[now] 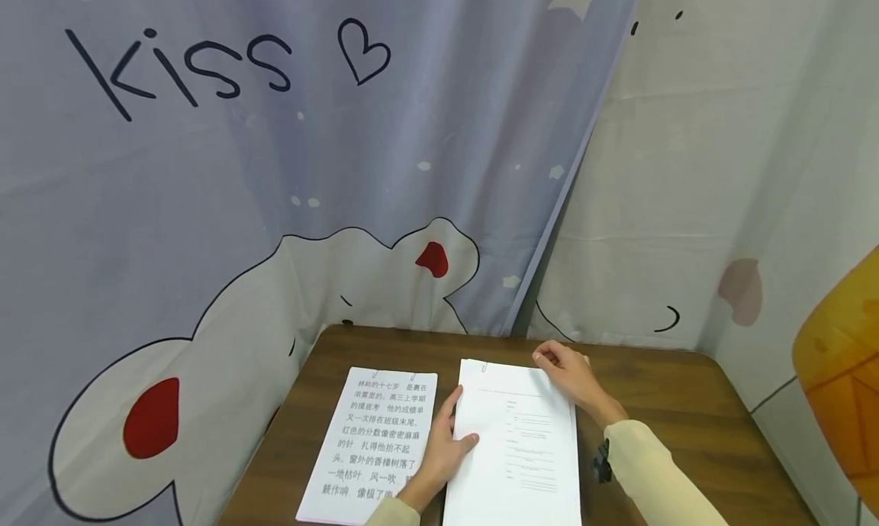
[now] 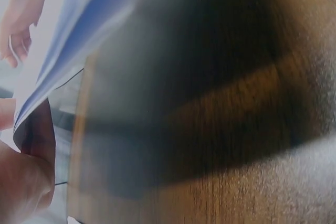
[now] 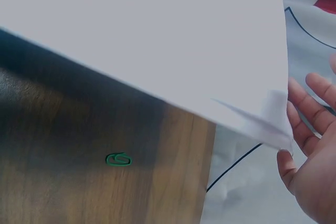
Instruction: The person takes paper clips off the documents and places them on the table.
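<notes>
A stack of printed white sheets point(image 1: 484, 480) is tilted up off the table, its lower edge out of view. My left hand point(image 1: 442, 446) grips its left edge, thumb on the front page and fingers behind, as the left wrist view shows. At the top right corner is my right hand point(image 1: 571, 373). In the right wrist view its fingers point(image 3: 307, 106) are spread loosely along the paper's edge, with the thumb close to the corner. A paper clip point(image 1: 484, 367) sits on the stack's top edge, towards the left.
Left of the stack, a second set of sheets point(image 1: 374, 442) with large Chinese print lies on the brown wooden table point(image 1: 687, 427), clips at its top. A green paper clip point(image 3: 118, 159) lies on the wood. Printed curtains point(image 1: 426, 129) hang behind the table.
</notes>
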The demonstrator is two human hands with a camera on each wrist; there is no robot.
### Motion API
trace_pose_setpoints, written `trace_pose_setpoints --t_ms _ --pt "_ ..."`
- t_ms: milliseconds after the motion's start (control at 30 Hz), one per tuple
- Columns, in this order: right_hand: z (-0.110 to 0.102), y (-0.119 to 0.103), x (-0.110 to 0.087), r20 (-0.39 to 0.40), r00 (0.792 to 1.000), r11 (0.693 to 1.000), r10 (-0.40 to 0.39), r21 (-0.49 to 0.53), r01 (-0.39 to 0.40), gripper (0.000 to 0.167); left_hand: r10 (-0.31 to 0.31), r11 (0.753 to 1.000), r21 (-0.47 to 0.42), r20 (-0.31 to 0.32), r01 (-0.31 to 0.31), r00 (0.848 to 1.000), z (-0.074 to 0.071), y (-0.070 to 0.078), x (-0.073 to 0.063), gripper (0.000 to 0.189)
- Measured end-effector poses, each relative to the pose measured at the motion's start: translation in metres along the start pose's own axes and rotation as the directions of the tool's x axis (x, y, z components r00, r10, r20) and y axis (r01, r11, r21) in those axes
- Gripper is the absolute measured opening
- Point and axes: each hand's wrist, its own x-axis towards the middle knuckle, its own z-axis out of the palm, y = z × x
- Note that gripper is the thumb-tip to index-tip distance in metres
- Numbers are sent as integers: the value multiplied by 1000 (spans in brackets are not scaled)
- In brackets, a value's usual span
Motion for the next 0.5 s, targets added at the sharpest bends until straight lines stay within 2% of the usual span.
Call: trace_pose_setpoints --t_ms 333,500 --pt "13 -9 8 49 999 1000 -19 -11 20 15 -2 1000 28 0 2 1000 7 2 1 96" --pt "22 -15 10 76 997 1000 -15 -25 17 18 -1 1000 -1 18 1 1000 10 2 -1 96"
